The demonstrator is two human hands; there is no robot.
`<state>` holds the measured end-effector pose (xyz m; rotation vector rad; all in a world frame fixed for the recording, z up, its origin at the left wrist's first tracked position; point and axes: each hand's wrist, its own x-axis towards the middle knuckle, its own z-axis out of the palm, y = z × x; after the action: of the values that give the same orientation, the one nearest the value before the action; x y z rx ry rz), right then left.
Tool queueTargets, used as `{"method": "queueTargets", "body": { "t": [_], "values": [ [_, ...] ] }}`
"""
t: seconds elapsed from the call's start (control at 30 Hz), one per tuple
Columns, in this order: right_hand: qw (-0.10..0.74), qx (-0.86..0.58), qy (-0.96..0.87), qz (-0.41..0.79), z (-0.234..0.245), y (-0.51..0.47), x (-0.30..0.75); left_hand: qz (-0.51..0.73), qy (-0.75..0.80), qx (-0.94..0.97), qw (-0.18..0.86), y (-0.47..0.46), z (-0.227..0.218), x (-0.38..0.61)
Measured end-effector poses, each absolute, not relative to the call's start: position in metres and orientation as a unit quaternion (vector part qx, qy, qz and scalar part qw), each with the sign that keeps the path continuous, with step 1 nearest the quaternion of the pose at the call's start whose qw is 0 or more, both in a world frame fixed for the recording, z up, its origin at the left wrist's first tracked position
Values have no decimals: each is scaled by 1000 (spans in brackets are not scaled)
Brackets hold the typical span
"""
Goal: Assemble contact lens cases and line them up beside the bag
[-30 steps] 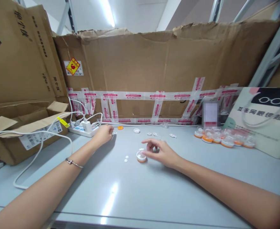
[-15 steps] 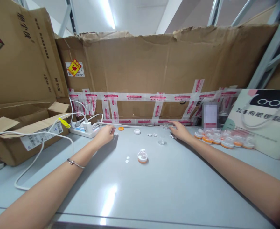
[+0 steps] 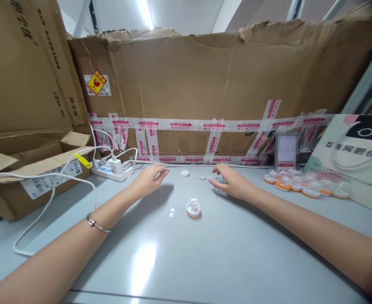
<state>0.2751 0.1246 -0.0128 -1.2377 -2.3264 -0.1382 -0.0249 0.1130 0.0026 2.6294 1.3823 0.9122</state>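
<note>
My left hand (image 3: 151, 179) is over the back left of the grey table, palm down, fingers stretched forward and slightly curved. I see nothing in it, though its underside is hidden. To its right, a white ring-shaped cap (image 3: 184, 173) lies flat. My right hand (image 3: 233, 181) has thumb and forefinger apart, above a clear plastic cover (image 3: 218, 185) it partly hides. Small white parts (image 3: 202, 178) lie left of its fingertips. Nearer me stands a small round assembly (image 3: 193, 207), white above an orange base. Beside it are two small white discs (image 3: 172, 212).
Several clear-domed orange-based pieces (image 3: 309, 185) cluster at the right, by a paper bag (image 3: 354, 164) and a blurred upright panel (image 3: 286, 151). A power strip (image 3: 114, 171) with white cables and an open carton (image 3: 43, 169) are left. A large cardboard sheet (image 3: 186, 93) closes the back.
Both hands have moved inward. My left hand now covers where the orange ring and a white part lay; my right hand has come over the clear cover. The view has shifted slightly.
</note>
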Motion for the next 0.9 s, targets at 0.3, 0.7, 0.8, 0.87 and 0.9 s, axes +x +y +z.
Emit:
{"method": "queueTargets", "body": {
  "t": [0.3,0.7,0.8,0.87,0.9],
  "values": [
    [344,-476,-798,137,-16,97,258,179,329,902,216,59,10,15],
    [337,-240,-885,213,-16,52,221,193,353,886,228,61,-11,26],
    [334,-235,-891,199,-16,53,223,199,361,877,246,63,-11,26],
    [338,-234,-890,195,-16,53,223,203,360,874,256,64,-12,26],
    [342,-236,-888,196,-17,52,223,202,359,874,259,64,-12,26]
  ]
}}
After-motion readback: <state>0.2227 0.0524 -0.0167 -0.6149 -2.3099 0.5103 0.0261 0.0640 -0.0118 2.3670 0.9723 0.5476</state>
